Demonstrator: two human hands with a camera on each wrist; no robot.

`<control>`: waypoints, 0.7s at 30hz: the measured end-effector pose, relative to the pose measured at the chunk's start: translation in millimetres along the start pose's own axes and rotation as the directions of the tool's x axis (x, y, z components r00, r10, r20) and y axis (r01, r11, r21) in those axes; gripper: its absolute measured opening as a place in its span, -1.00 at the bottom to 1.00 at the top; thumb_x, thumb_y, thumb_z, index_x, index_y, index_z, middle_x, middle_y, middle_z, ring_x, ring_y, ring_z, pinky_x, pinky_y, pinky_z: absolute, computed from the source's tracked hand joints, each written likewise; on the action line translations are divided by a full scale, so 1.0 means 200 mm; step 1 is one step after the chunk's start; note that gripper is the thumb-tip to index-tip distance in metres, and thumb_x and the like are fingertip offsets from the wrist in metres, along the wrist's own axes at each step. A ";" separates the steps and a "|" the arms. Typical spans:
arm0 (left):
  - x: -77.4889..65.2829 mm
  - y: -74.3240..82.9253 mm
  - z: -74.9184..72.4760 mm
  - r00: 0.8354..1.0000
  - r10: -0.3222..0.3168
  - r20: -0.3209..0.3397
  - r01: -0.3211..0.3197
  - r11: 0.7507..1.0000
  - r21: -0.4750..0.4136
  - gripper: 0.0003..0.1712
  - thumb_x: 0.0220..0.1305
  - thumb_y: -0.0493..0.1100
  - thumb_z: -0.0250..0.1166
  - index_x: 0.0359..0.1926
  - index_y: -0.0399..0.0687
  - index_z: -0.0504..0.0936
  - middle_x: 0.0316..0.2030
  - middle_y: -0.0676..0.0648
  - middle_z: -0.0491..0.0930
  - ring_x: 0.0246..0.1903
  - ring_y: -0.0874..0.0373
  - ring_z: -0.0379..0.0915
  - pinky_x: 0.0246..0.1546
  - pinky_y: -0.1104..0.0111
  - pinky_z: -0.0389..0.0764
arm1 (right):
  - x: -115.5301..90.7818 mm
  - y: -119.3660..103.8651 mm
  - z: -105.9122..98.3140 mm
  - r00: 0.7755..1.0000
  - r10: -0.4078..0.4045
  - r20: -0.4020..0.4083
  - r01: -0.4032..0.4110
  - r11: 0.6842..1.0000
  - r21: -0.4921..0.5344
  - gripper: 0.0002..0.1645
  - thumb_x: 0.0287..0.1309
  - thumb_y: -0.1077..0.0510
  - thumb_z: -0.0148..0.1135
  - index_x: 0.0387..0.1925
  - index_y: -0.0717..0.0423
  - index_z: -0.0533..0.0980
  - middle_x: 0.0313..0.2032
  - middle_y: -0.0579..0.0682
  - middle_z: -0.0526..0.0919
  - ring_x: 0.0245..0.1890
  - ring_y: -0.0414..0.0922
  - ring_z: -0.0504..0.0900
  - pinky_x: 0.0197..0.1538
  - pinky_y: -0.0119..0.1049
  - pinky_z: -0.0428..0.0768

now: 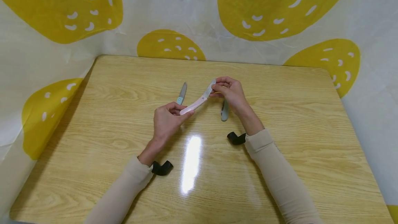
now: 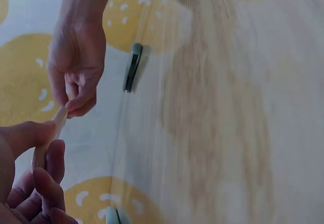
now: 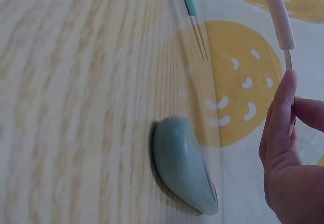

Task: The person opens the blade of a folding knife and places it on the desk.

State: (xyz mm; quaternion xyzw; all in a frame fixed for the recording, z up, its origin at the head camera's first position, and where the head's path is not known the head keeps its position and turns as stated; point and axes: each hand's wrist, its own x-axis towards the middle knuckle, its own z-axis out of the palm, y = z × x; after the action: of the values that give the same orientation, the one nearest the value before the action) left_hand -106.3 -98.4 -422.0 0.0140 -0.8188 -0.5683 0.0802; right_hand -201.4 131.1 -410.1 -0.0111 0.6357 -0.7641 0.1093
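Note:
Over the middle of the table, both hands hold a folding knife with a pale pink handle point(image 1: 193, 107), its blade point(image 1: 209, 90) swung out from the handle. My left hand point(image 1: 166, 119) pinches the handle end between thumb and fingers. The blade is pinched by my right hand point(image 1: 232, 96), which covers part of it. Behind the left hand lies a second folding knife point(image 1: 182, 92) with a mint handle, its blade out. A folded grey-green knife point(image 3: 179, 163) rests on the table below the right hand.
The wooden table point(image 1: 295, 141) has a bright light reflection near its front middle. A white cloth point(image 1: 174, 6) with yellow fruit prints hangs behind it and along the sides. Black curved pieces point(image 1: 162, 168) sit at both wrists.

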 end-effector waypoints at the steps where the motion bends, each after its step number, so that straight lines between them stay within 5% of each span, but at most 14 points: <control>1: 0.00 0.00 0.00 1.000 0.004 -0.003 -0.004 1.000 0.007 -0.71 0.04 -0.07 0.68 -0.32 -0.14 0.82 -0.50 -0.19 0.76 -0.62 0.29 0.53 -0.69 0.51 0.38 | 0.00 0.00 0.00 1.000 -0.001 -0.004 0.001 1.000 0.001 -0.71 0.38 0.38 0.25 0.06 0.42 0.46 -0.35 -0.01 0.64 -0.38 -0.15 0.73 -0.19 -0.30 0.79; 21: -0.01 0.02 0.09 1.000 -0.006 -0.013 0.007 1.000 0.026 -0.71 0.12 -0.12 0.61 -0.27 -0.20 0.72 -0.55 -0.18 0.72 -0.68 0.35 0.40 -0.72 0.50 0.27 | 0.00 -0.01 0.02 0.993 0.033 -0.118 -0.031 0.999 0.015 -0.83 0.37 0.39 0.25 -0.05 0.33 0.50 -0.38 -0.03 0.69 -0.42 -0.17 0.74 -0.21 -0.33 0.78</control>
State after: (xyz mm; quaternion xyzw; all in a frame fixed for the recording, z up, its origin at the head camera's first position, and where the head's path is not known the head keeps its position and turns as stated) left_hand -105.7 -80.3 -424.1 0.0214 -0.8255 -0.5577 0.0836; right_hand -200.9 127.1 -407.6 0.0449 0.6361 -0.7657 0.0839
